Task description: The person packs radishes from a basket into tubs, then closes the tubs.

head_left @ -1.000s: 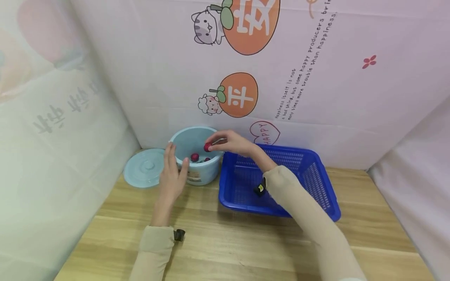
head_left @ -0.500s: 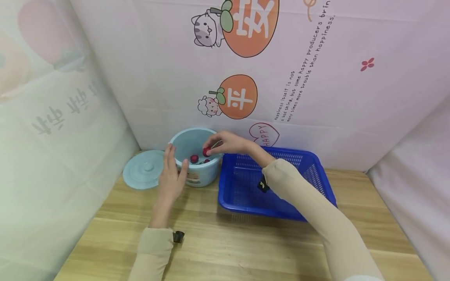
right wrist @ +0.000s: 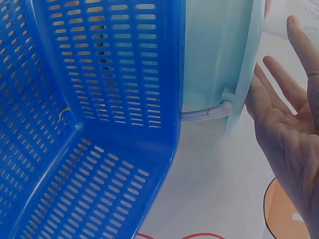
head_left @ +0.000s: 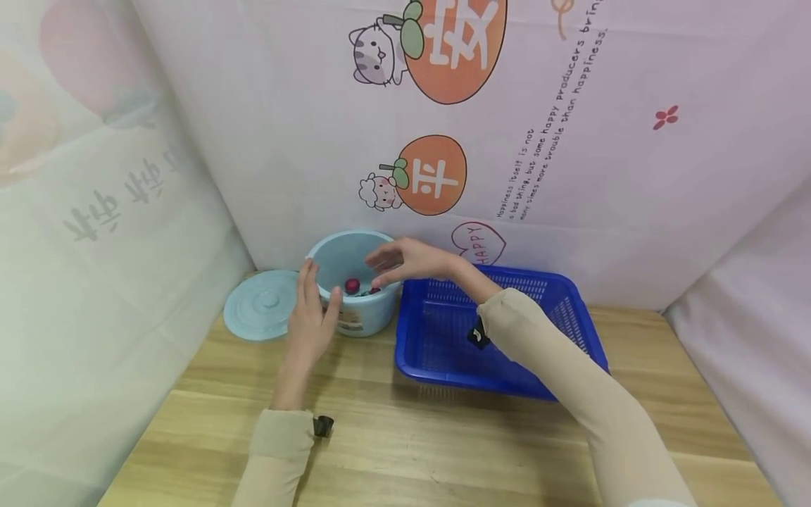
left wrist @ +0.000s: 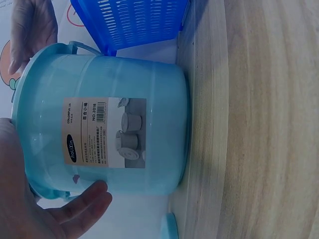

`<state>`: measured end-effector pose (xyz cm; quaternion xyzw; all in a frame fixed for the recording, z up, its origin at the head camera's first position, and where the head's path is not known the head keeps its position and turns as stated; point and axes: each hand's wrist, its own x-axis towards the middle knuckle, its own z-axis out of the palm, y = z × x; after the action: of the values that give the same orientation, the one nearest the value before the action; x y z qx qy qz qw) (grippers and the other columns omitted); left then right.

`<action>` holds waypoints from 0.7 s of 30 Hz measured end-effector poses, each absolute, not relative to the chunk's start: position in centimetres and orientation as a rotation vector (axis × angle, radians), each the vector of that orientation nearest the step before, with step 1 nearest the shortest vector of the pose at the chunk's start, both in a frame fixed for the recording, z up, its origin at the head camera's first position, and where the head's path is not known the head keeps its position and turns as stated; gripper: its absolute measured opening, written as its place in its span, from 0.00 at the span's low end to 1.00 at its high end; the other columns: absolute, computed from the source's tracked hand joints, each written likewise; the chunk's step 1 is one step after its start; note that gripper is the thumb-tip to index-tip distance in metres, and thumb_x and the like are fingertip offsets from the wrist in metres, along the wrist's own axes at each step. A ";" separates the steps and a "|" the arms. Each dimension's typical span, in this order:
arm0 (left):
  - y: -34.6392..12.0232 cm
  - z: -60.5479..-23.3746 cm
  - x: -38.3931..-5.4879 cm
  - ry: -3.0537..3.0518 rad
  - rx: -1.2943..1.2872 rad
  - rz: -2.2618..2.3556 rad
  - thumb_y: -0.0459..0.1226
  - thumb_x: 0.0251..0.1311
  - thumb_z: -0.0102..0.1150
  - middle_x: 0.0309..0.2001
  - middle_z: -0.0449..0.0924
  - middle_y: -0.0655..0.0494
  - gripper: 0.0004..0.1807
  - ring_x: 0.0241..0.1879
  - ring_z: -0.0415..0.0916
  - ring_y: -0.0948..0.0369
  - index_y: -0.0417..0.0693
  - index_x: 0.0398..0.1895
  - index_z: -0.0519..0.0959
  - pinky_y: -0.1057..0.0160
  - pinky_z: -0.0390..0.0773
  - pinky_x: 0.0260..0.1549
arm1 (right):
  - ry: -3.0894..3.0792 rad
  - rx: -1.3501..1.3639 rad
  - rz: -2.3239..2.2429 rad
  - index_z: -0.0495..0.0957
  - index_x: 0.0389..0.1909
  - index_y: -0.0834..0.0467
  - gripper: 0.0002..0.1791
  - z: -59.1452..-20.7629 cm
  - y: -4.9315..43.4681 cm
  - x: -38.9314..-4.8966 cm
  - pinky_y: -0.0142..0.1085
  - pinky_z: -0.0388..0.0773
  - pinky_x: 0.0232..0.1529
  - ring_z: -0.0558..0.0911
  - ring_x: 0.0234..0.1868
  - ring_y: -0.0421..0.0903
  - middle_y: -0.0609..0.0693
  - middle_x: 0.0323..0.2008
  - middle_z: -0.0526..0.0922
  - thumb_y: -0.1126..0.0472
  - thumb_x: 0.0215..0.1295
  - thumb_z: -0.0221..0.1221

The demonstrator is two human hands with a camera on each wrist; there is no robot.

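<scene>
A light blue plastic bucket with a printed label stands upright on the table. Inside it lie a small dark red round thing and other small things, partly hidden by the rim. My left hand rests against the bucket's left and near side, its fingers and thumb spread straight. Over the bucket's right rim hovers my right hand, thumb and fingers parted, nothing held. In the right wrist view its fingers reach past the rim, relaxed.
Touching or nearly touching the bucket on the right is a blue perforated basket. A round light blue lid lies to the bucket's left. Printed cloth walls stand behind and at both sides of the wooden table.
My right hand has lowered slightly toward the bucket and let go of a red round thing it pinched before; its fingers have parted. The left hand has stayed in place.
</scene>
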<state>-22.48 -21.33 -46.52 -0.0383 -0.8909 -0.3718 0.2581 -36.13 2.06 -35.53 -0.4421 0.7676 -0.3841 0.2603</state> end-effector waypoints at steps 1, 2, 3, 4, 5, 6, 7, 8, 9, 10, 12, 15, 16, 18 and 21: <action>-21.4 -46.5 -22.4 -2.423 -0.099 -1.009 0.55 0.83 0.40 0.86 0.41 0.50 0.39 0.65 0.73 0.34 0.45 0.86 0.46 0.36 0.82 0.41 | 2.072 -1.197 -1.046 0.74 0.72 0.62 0.33 -35.7 2.0 -36.1 0.41 0.76 0.67 0.76 0.70 0.63 0.56 0.68 0.79 0.59 0.69 0.71; -21.4 -46.5 -22.3 -2.429 -0.095 -1.013 0.55 0.83 0.40 0.86 0.40 0.50 0.39 0.66 0.72 0.34 0.45 0.86 0.46 0.35 0.82 0.42 | 2.070 -1.196 -1.051 0.75 0.71 0.62 0.32 -35.7 2.0 -36.1 0.41 0.76 0.67 0.76 0.70 0.63 0.56 0.68 0.80 0.59 0.69 0.71; -21.4 -46.5 -22.3 -2.435 -0.094 -1.016 0.55 0.83 0.40 0.86 0.40 0.50 0.40 0.67 0.71 0.34 0.45 0.86 0.46 0.35 0.82 0.44 | 2.071 -1.191 -1.061 0.76 0.71 0.62 0.31 -35.9 2.0 -36.1 0.41 0.76 0.67 0.76 0.70 0.62 0.56 0.67 0.80 0.60 0.69 0.71; -21.5 -46.5 -22.3 -2.441 -0.093 -1.018 0.56 0.83 0.40 0.86 0.40 0.50 0.40 0.68 0.70 0.34 0.46 0.86 0.46 0.34 0.81 0.45 | 2.071 -1.183 -1.075 0.76 0.70 0.62 0.30 -35.9 2.0 -36.1 0.41 0.76 0.66 0.77 0.69 0.62 0.55 0.66 0.81 0.60 0.69 0.71; -21.5 -46.5 -22.3 -2.445 -0.093 -1.021 0.56 0.83 0.40 0.86 0.40 0.50 0.40 0.68 0.70 0.35 0.46 0.86 0.45 0.34 0.81 0.47 | 2.072 -1.176 -1.090 0.77 0.69 0.61 0.29 -35.9 2.0 -36.1 0.41 0.76 0.66 0.77 0.69 0.61 0.55 0.65 0.82 0.60 0.69 0.71; -21.6 -46.5 -22.3 -2.446 -0.088 -1.025 0.57 0.83 0.40 0.86 0.39 0.51 0.40 0.69 0.69 0.35 0.46 0.86 0.45 0.34 0.80 0.48 | 2.075 -1.166 -1.106 0.78 0.68 0.61 0.28 -36.0 1.9 -36.1 0.41 0.77 0.65 0.79 0.68 0.59 0.54 0.64 0.82 0.60 0.69 0.70; -21.6 -46.5 -22.3 -2.441 -0.086 -1.030 0.57 0.83 0.40 0.86 0.39 0.51 0.40 0.69 0.69 0.35 0.46 0.86 0.46 0.33 0.80 0.49 | 2.076 -1.158 -1.125 0.79 0.67 0.60 0.26 -36.0 1.9 -36.1 0.41 0.77 0.65 0.79 0.67 0.56 0.53 0.63 0.83 0.60 0.70 0.70; -21.6 -46.4 -22.4 -2.431 -0.082 -1.032 0.56 0.83 0.40 0.86 0.40 0.51 0.40 0.69 0.69 0.35 0.45 0.86 0.47 0.33 0.79 0.50 | 2.074 -1.155 -1.142 0.80 0.66 0.59 0.25 -36.1 1.9 -36.1 0.41 0.78 0.65 0.80 0.66 0.54 0.52 0.63 0.84 0.60 0.70 0.70; -21.7 -46.4 -22.4 -2.426 -0.077 -1.030 0.56 0.83 0.40 0.86 0.40 0.51 0.40 0.69 0.69 0.35 0.44 0.86 0.47 0.33 0.79 0.50 | 2.069 -1.153 -1.161 0.80 0.66 0.59 0.24 -36.1 1.9 -36.1 0.41 0.78 0.64 0.81 0.65 0.52 0.52 0.62 0.84 0.60 0.71 0.69; -21.7 -46.4 -22.4 -2.420 -0.073 -1.025 0.56 0.83 0.40 0.86 0.40 0.52 0.40 0.69 0.69 0.35 0.44 0.86 0.47 0.33 0.79 0.50 | 2.062 -1.152 -1.178 0.81 0.65 0.59 0.23 -36.2 1.9 -36.1 0.41 0.78 0.64 0.81 0.65 0.50 0.51 0.62 0.85 0.60 0.71 0.69; -21.8 -46.5 -22.4 -2.410 -0.070 -1.018 0.56 0.83 0.41 0.86 0.41 0.52 0.40 0.70 0.68 0.35 0.43 0.85 0.48 0.32 0.78 0.50 | 2.057 -1.148 -1.217 0.81 0.65 0.59 0.22 -36.6 2.0 -36.1 0.41 0.78 0.65 0.82 0.64 0.47 0.51 0.61 0.85 0.60 0.73 0.68; -21.7 -46.5 -22.4 -2.415 -0.082 -1.013 0.55 0.83 0.41 0.86 0.41 0.52 0.40 0.70 0.68 0.35 0.44 0.86 0.48 0.32 0.78 0.51 | 2.054 -1.148 -1.276 0.81 0.65 0.61 0.21 -37.0 2.5 -36.0 0.43 0.77 0.66 0.82 0.64 0.49 0.53 0.61 0.85 0.60 0.74 0.66; -21.6 -46.5 -22.4 -2.417 -0.085 -1.015 0.56 0.83 0.41 0.86 0.41 0.52 0.40 0.71 0.67 0.35 0.44 0.86 0.48 0.32 0.77 0.52 | 2.055 -1.147 -1.290 0.81 0.65 0.60 0.21 -37.2 2.8 -35.9 0.44 0.77 0.66 0.81 0.64 0.49 0.53 0.61 0.85 0.60 0.74 0.66; -21.4 -46.6 -22.4 -2.418 -0.087 -1.023 0.56 0.83 0.41 0.86 0.41 0.52 0.40 0.71 0.67 0.36 0.44 0.86 0.48 0.32 0.77 0.53 | 2.047 -1.150 -1.309 0.81 0.65 0.59 0.21 -37.4 3.3 -35.9 0.46 0.76 0.66 0.81 0.65 0.51 0.52 0.62 0.84 0.59 0.74 0.66; -21.3 -46.6 -22.3 -2.412 -0.085 -1.019 0.56 0.83 0.41 0.86 0.42 0.51 0.40 0.70 0.68 0.35 0.41 0.85 0.49 0.32 0.78 0.51 | 2.014 -1.162 -1.338 0.81 0.65 0.56 0.20 -37.9 3.6 -35.8 0.48 0.76 0.66 0.80 0.67 0.53 0.52 0.62 0.83 0.59 0.75 0.66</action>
<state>-22.34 -21.32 -46.56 -0.0314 -0.8896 -0.3757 0.2578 -35.84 3.58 -37.86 -0.4217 0.7311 -0.4858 0.2274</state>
